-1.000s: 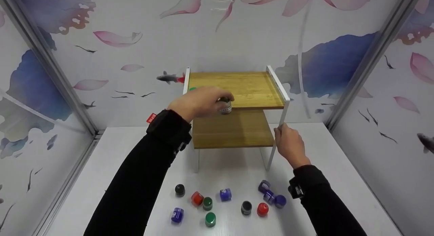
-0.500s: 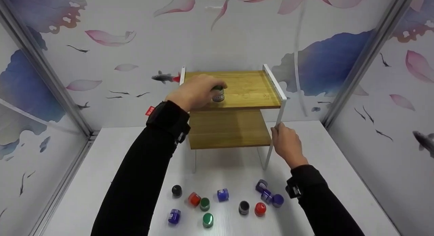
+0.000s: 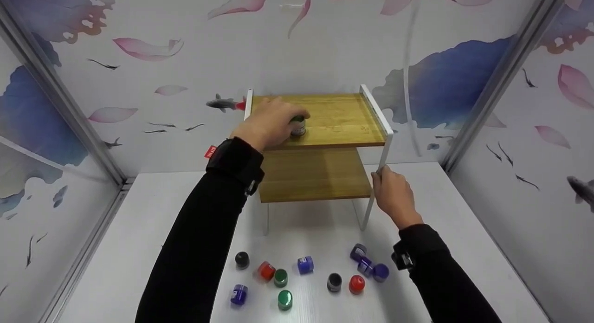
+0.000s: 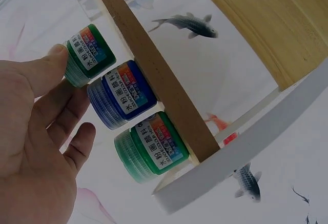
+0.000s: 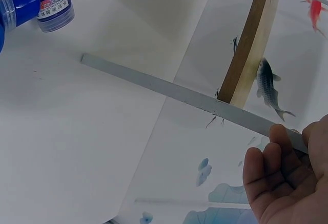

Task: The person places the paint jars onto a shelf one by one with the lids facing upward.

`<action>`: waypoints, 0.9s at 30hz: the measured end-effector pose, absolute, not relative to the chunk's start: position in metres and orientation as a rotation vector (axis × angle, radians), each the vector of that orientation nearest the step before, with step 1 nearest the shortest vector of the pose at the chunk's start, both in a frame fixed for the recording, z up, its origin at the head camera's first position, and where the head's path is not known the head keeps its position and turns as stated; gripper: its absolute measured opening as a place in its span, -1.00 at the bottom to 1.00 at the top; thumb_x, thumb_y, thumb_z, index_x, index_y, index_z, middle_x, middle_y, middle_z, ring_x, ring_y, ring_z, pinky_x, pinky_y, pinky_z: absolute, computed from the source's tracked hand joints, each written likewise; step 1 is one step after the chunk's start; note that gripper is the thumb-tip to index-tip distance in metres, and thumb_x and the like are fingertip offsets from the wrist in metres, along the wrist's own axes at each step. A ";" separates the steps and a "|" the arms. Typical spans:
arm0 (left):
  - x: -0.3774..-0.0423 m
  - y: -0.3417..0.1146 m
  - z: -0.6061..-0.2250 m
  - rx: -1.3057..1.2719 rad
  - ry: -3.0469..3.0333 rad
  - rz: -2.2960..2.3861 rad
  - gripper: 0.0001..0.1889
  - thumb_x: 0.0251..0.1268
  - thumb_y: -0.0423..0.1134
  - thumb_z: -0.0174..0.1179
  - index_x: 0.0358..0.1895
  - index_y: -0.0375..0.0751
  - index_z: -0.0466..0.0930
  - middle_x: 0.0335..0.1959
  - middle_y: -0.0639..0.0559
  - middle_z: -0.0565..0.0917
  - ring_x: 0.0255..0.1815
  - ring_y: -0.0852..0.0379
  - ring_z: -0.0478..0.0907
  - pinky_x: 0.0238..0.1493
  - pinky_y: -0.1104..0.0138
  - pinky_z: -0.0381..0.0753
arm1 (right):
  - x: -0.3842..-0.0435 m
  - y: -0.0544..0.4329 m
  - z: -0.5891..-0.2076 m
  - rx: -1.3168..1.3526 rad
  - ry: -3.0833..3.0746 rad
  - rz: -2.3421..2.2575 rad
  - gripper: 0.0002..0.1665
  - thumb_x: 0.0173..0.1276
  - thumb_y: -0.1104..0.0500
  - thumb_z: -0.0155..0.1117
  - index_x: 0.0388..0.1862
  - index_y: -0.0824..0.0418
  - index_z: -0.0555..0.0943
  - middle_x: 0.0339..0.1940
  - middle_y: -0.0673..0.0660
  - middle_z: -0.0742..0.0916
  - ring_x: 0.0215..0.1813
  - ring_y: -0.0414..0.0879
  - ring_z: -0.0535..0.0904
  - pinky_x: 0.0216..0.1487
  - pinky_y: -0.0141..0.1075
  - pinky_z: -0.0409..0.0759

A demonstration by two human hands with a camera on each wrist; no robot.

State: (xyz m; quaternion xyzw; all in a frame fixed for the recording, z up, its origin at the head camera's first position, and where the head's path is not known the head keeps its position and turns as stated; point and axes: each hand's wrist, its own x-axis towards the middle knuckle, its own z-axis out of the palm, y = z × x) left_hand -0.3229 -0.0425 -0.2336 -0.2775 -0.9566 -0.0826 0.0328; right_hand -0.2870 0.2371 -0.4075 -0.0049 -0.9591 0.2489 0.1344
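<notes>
Since a second ago, the left hand [image 3: 271, 121] and its green gouache jar [image 4: 92, 52] have gone from before the front edge of the two-tier shelf [image 3: 343, 123] to over its top board, while the right hand [image 3: 394, 197] has stayed at the shelf's side.

Nearest, on the white tabletop [image 3: 116, 267] well in front of the shelf, lie loose jars, among them a bright green jar [image 3: 285, 300], a red jar [image 3: 356, 284], a dark grey jar [image 3: 334, 282] and an orange-red jar [image 3: 266, 270]. Three violet-blue jars [image 3: 365, 267] cluster before the shelf's right front leg [image 3: 367, 214], a strip of tabletop between.

Fingers of the right hand curl round that leg, below the top board. The lower board [image 3: 315, 179] leaves a gap, open to the front, beneath the upper one.

Up top, the left hand pinches its jar by the lid, thumb and fingers drawn narrow; I cannot tell whether the jar touches wood. A blue gouache jar [image 4: 123, 93] and another green one [image 4: 152, 147] stand between it and the shelf's left rail, with slim gaps. To its right, wood grain runs to the right rail [image 3: 378, 112].

Behind the shelf rises a petal-printed wall [image 3: 320, 58].
</notes>
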 end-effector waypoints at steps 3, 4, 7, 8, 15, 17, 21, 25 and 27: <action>-0.324 -0.041 -0.235 -0.840 -2.953 -0.246 -0.64 0.51 -0.15 0.02 0.30 0.06 0.47 0.30 0.06 0.54 0.40 -0.03 0.34 0.50 0.02 0.06 | -0.287 0.238 -0.408 -0.018 -2.777 0.730 -0.69 0.56 0.10 -0.04 -0.17 0.34 0.50 -0.42 0.23 0.64 -0.39 0.06 0.59 -0.37 -0.08 0.55; -0.324 -0.040 -0.236 -0.839 -2.953 -0.256 -0.64 0.51 -0.15 0.02 0.30 0.06 0.48 0.31 0.06 0.53 0.41 -0.02 0.34 0.50 0.01 0.06 | -0.287 0.238 -0.408 -0.018 -2.775 0.734 -0.69 0.56 0.10 -0.04 -0.17 0.34 0.50 -0.43 0.23 0.64 -0.40 0.06 0.59 -0.37 -0.09 0.54; -0.325 -0.041 -0.239 -0.834 -2.959 -0.298 -0.63 0.51 -0.15 0.02 0.31 0.06 0.47 0.32 0.06 0.53 0.43 -0.03 0.32 0.50 -0.02 0.03 | -0.286 0.239 -0.408 -0.003 -2.762 0.734 -0.70 0.56 0.11 -0.04 -0.19 0.34 0.51 -0.45 0.23 0.64 -0.42 0.06 0.59 -0.41 -0.10 0.53; -0.326 -0.042 -0.240 -0.831 -2.961 -0.314 -0.63 0.51 -0.15 0.02 0.31 0.07 0.47 0.32 0.06 0.52 0.43 -0.04 0.31 0.51 -0.03 0.02 | -0.286 0.239 -0.408 0.003 -2.756 0.732 -0.70 0.56 0.11 -0.03 -0.19 0.34 0.51 -0.46 0.23 0.64 -0.43 0.06 0.59 -0.42 -0.10 0.53; -0.327 -0.044 -0.244 -0.821 -2.968 -0.353 -0.63 0.52 -0.16 0.00 0.33 0.07 0.46 0.33 0.08 0.51 0.46 -0.05 0.27 0.52 -0.06 -0.04 | -0.286 0.238 -0.407 0.010 -2.744 0.723 -0.71 0.55 0.12 -0.02 -0.21 0.34 0.51 -0.47 0.24 0.64 -0.43 0.08 0.60 -0.44 -0.09 0.52; -0.327 -0.044 -0.245 -0.823 -2.964 -0.350 -0.63 0.52 -0.16 -0.01 0.33 0.07 0.46 0.33 0.08 0.51 0.46 -0.06 0.27 0.51 -0.07 -0.03 | -0.285 0.238 -0.407 0.005 -2.746 0.722 -0.71 0.55 0.12 -0.02 -0.20 0.34 0.51 -0.45 0.25 0.65 -0.41 0.09 0.61 -0.42 -0.08 0.53; -0.327 -0.044 -0.245 -0.819 -2.961 -0.337 -0.63 0.53 -0.16 -0.01 0.32 0.08 0.46 0.33 0.08 0.51 0.46 -0.05 0.28 0.51 -0.05 -0.01 | -0.285 0.237 -0.407 -0.004 -2.752 0.717 -0.70 0.55 0.12 -0.03 -0.20 0.34 0.51 -0.43 0.27 0.66 -0.38 0.12 0.63 -0.39 -0.05 0.55; -0.326 -0.043 -0.245 -0.808 -2.966 -0.332 -0.63 0.52 -0.16 0.00 0.32 0.08 0.46 0.34 0.09 0.51 0.46 -0.05 0.27 0.50 -0.04 0.00 | -0.285 0.236 -0.407 -0.013 -2.754 0.714 -0.70 0.55 0.12 -0.02 -0.21 0.34 0.51 -0.43 0.28 0.66 -0.36 0.14 0.64 -0.36 -0.02 0.56; -0.326 -0.043 -0.244 -0.802 -2.969 -0.340 -0.63 0.52 -0.15 0.00 0.32 0.08 0.46 0.34 0.09 0.50 0.46 -0.05 0.27 0.50 -0.03 0.02 | -0.285 0.236 -0.406 -0.012 -2.751 0.714 -0.70 0.55 0.12 -0.02 -0.21 0.34 0.51 -0.42 0.28 0.66 -0.35 0.14 0.64 -0.35 -0.02 0.56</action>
